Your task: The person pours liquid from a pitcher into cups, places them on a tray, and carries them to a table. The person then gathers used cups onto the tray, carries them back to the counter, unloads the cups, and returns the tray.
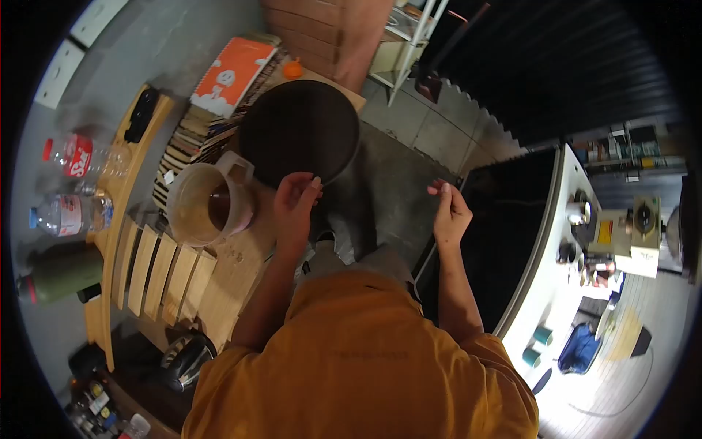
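My left hand is raised in front of my body with its thumb and fingers drawn together in a pinch. It is close to the lower edge of a large dark round object, whose kind I cannot make out. To its left a translucent plastic jug with a handle stands on the wooden bench; something dark brown shows through it. My right hand hangs over the floor, in front of a black panel, thumb and fingertips pressed together. Whatever either pinch holds, if anything, is too small to see.
Books with an orange-covered notebook line the wall side. Plastic bottles and a green flask stand on a wooden shelf. At right is a white counter with cups; a kettle sits lower left.
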`<action>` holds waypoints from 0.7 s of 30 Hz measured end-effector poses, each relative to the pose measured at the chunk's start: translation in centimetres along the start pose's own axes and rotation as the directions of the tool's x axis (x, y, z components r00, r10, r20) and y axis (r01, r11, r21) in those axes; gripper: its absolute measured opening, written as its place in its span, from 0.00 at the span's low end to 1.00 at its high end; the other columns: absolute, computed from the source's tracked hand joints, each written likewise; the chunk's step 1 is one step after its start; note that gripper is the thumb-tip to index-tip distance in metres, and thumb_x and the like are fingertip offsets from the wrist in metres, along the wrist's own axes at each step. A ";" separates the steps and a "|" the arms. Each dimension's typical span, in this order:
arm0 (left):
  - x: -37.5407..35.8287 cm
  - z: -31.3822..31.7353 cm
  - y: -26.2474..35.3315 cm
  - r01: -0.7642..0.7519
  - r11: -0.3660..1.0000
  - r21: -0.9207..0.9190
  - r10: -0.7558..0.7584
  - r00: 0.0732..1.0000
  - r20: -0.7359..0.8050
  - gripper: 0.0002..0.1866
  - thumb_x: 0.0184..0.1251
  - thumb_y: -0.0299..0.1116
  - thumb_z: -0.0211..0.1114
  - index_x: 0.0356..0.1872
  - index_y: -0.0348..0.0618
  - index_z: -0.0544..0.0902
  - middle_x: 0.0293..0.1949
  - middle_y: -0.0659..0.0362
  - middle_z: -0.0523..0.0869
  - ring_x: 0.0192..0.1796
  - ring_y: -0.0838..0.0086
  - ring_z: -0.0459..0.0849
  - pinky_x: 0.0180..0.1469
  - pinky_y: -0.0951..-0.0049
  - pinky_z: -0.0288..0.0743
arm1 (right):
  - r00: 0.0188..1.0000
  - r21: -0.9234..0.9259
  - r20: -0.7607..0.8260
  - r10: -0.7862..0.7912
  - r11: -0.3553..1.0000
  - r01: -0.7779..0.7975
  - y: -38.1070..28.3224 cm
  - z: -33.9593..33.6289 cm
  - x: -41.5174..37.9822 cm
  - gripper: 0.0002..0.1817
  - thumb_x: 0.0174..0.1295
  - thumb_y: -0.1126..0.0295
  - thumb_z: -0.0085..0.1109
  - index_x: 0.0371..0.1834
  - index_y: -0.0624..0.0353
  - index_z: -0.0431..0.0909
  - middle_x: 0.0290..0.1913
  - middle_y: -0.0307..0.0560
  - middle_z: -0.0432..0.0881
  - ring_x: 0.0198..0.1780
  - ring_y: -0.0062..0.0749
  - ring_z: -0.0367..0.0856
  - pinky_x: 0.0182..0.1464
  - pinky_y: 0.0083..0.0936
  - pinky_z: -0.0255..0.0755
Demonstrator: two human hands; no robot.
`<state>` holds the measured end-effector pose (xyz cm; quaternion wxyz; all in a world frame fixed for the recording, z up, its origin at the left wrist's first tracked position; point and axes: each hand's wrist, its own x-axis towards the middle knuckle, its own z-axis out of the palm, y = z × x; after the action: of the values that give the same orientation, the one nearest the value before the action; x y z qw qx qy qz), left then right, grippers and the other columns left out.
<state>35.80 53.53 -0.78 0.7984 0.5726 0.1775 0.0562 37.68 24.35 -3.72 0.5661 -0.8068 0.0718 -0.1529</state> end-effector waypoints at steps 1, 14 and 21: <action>0.3 -0.6 0.1 -0.006 1.000 -0.015 0.006 1.000 -0.008 0.11 0.70 0.30 0.67 0.50 0.41 0.79 0.38 0.65 0.83 0.40 0.83 0.80 0.43 0.81 0.72 | 0.999 -0.059 0.050 -0.014 0.998 0.017 0.2 1.3 1.2 0.14 0.73 0.74 0.53 0.57 0.70 0.78 0.47 0.51 0.89 0.50 0.29 0.86 0.56 0.23 0.76; -1.6 -3.7 1.7 -0.232 0.973 -0.023 0.188 0.839 -0.511 0.21 0.80 0.42 0.54 0.27 0.40 0.81 0.27 0.60 0.82 0.38 0.77 0.80 0.44 0.76 0.71 | 0.709 -0.244 0.604 0.363 0.932 -0.269 11.1 18.0 12.2 0.50 0.63 0.65 0.65 0.80 0.62 0.39 0.71 0.67 0.66 0.67 0.51 0.73 0.65 0.39 0.70; -4.0 -1.6 2.3 -0.333 0.943 -0.016 0.242 0.716 -0.655 0.26 0.81 0.49 0.51 0.21 0.45 0.73 0.21 0.60 0.74 0.38 0.68 0.79 0.47 0.66 0.70 | 0.564 -0.359 0.607 0.560 0.827 -0.434 15.5 24.2 11.7 0.43 0.70 0.69 0.55 0.79 0.64 0.37 0.73 0.65 0.60 0.71 0.50 0.67 0.66 0.43 0.69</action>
<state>31.80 54.62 1.80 0.7060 0.4840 0.3453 0.3847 57.56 37.15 -23.88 0.4999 -0.7948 0.0932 0.3311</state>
